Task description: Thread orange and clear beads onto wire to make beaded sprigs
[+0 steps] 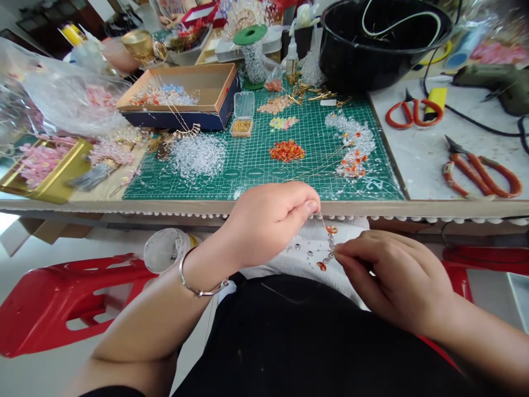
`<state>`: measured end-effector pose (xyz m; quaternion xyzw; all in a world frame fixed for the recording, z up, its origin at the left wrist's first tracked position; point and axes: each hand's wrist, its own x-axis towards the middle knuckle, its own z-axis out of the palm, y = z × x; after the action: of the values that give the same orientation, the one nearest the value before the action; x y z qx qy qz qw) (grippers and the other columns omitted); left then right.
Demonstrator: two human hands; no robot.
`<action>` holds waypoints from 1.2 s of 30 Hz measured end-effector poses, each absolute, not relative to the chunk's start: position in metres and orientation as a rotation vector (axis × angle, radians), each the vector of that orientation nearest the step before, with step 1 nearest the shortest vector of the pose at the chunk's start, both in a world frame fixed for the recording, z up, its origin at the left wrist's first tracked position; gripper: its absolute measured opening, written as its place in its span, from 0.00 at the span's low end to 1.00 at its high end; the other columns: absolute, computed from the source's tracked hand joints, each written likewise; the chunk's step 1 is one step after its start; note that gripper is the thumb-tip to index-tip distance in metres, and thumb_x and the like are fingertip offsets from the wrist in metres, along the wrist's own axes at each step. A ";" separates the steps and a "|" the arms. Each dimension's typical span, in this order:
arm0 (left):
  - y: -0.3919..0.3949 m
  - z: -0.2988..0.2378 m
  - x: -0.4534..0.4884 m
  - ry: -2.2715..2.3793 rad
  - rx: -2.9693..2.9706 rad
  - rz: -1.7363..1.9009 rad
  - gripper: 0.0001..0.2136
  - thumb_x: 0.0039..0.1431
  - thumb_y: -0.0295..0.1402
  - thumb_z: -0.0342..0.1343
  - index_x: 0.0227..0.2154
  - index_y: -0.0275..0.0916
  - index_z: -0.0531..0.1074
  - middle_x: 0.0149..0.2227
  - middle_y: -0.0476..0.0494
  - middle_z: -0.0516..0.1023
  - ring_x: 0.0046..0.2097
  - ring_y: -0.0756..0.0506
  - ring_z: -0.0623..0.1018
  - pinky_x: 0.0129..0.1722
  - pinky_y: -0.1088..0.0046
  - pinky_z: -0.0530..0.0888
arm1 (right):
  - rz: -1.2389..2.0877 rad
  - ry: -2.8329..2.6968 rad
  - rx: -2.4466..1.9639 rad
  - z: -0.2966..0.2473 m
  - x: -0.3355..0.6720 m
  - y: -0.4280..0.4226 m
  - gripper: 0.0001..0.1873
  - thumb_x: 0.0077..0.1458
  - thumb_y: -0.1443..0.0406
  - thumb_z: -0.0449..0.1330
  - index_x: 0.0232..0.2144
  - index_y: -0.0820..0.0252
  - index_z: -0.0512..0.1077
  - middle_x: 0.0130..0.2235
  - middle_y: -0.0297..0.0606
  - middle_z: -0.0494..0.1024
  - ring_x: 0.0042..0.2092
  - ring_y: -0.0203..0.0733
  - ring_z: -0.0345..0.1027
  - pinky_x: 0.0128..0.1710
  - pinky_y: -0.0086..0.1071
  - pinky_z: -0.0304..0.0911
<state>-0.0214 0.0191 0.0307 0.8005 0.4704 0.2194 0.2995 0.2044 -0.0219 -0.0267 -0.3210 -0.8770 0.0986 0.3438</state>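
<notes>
So the piece here is a little beaded wire sprig [329, 246], held up in front of the person's lap, just below the edge of the tabletop [248, 207]. It's thin bare wire strung with clear crystal and a few faceted orange beads. Its long axis runs roughly up and down in this view, top end toward the tabletop, with a slight kink near the lower beads.

The left hand [264, 223] has the top end, with thumb and index fingertips [312, 208] pressed together on the wire. The right hand [392, 275] comes in from the other side, and its fingers [341, 249] are bunched and pinching at the sprig's middle, so the right is nearer the beads. A silver bangle [202, 289] sits on the left wrist.

Up on the tabletop there's a green cutting mat [256, 165] with a heap of clear beads [198, 157], a pile of orange beads [286, 150] and a looser trail of clear-and-orange strands [351, 144]. Off to the right are orange-handled pliers [479, 175].
</notes>
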 end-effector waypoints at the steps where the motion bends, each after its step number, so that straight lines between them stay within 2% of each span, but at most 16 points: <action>1: 0.019 0.029 -0.021 1.234 2.100 0.599 0.10 0.69 0.30 0.49 0.35 0.40 0.75 0.34 0.53 0.80 0.36 0.50 0.76 0.35 0.71 0.67 | 0.274 -2.278 -0.832 -0.026 0.204 -0.022 0.04 0.62 0.71 0.58 0.38 0.58 0.67 0.25 0.32 0.75 0.25 0.37 0.70 0.27 0.30 0.64; 7: 0.020 0.020 -0.018 1.173 2.020 0.701 0.10 0.69 0.31 0.49 0.35 0.40 0.76 0.36 0.51 0.81 0.38 0.50 0.78 0.38 0.72 0.70 | 0.380 -2.233 -0.837 -0.022 0.196 -0.024 0.06 0.61 0.73 0.57 0.37 0.57 0.67 0.27 0.32 0.77 0.26 0.36 0.72 0.28 0.28 0.66; 11: 0.020 0.017 -0.016 1.176 2.029 0.694 0.10 0.70 0.32 0.49 0.36 0.40 0.76 0.37 0.50 0.83 0.39 0.49 0.79 0.40 0.72 0.72 | 0.400 -2.236 -0.864 -0.017 0.195 -0.023 0.06 0.60 0.73 0.57 0.35 0.56 0.68 0.24 0.30 0.75 0.22 0.34 0.69 0.23 0.27 0.64; 14: 0.016 0.016 -0.018 1.184 1.996 0.827 0.10 0.69 0.31 0.50 0.36 0.39 0.76 0.37 0.50 0.83 0.40 0.49 0.80 0.40 0.73 0.74 | 0.384 -2.273 -0.949 -0.014 0.198 -0.021 0.06 0.58 0.72 0.58 0.33 0.55 0.69 0.23 0.30 0.77 0.22 0.35 0.71 0.22 0.27 0.64; 20: -0.002 0.017 -0.026 1.188 2.113 1.075 0.09 0.69 0.31 0.51 0.38 0.40 0.77 0.34 0.48 0.83 0.36 0.49 0.81 0.37 0.74 0.75 | 0.237 -2.264 -1.036 -0.018 0.201 -0.022 0.04 0.60 0.69 0.57 0.35 0.54 0.69 0.25 0.33 0.80 0.23 0.39 0.74 0.24 0.31 0.65; 26: -0.007 0.021 -0.025 1.182 2.284 1.105 0.09 0.69 0.30 0.51 0.38 0.40 0.77 0.34 0.48 0.84 0.34 0.49 0.81 0.35 0.74 0.75 | 0.246 -2.268 -0.983 -0.019 0.198 -0.027 0.03 0.62 0.69 0.56 0.37 0.54 0.67 0.28 0.36 0.82 0.28 0.41 0.77 0.28 0.32 0.68; 31: -0.003 0.019 -0.022 1.214 2.125 1.090 0.09 0.69 0.29 0.51 0.38 0.39 0.77 0.33 0.49 0.83 0.34 0.51 0.79 0.36 0.75 0.75 | 0.268 -2.280 -1.043 -0.010 0.201 -0.027 0.05 0.59 0.69 0.57 0.32 0.54 0.68 0.22 0.30 0.75 0.19 0.35 0.69 0.19 0.28 0.62; 36: 0.005 0.012 -0.021 1.192 1.880 0.854 0.09 0.68 0.30 0.52 0.36 0.39 0.77 0.36 0.49 0.83 0.39 0.50 0.80 0.41 0.74 0.74 | 0.317 -2.279 -0.953 -0.007 0.203 -0.025 0.08 0.56 0.72 0.56 0.30 0.54 0.67 0.19 0.29 0.71 0.18 0.34 0.66 0.16 0.26 0.59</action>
<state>-0.0215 0.0048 0.0121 0.7326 0.4645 0.3327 0.3699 0.2035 -0.0255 -0.0067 -0.3625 -0.8670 0.1204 0.3199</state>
